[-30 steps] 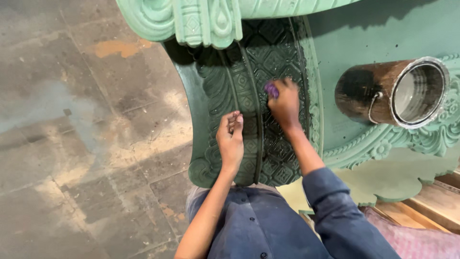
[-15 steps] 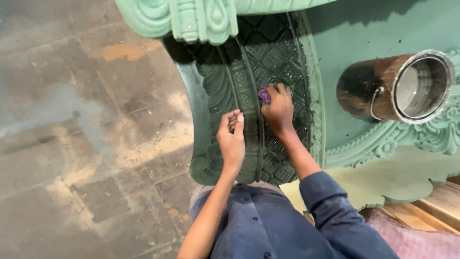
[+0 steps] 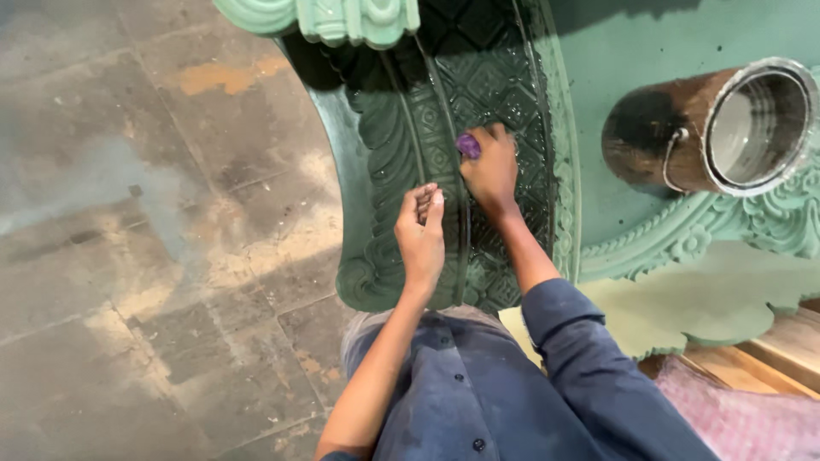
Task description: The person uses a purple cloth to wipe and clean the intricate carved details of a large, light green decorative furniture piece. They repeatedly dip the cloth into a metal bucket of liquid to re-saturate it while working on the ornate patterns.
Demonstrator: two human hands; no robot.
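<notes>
A carved panel (image 3: pixel 384 128) with leaf and diamond relief, coated in wet dark green paint, stands in front of me. My right hand (image 3: pixel 491 171) is closed on a small purple thing (image 3: pixel 467 145), perhaps a brush handle or cloth, pressed against the diamond pattern. My left hand (image 3: pixel 420 232) rests with curled fingers on the raised rib of the panel, just left of and below the right hand; whether it holds anything I cannot tell.
A metal paint can (image 3: pixel 717 128) lies on its side on the pale green carved surface (image 3: pixel 709 299) to the right. Light green carved moulding (image 3: pixel 342 17) overhangs the top. Stained stone floor (image 3: pixel 128 256) spreads left. Wooden planks (image 3: pixel 786 341) and pink cloth (image 3: pixel 743 410) sit lower right.
My right hand with the purple thing has slid leftward across the dark panel toward the central rib. The left hand has stayed on the rib.
</notes>
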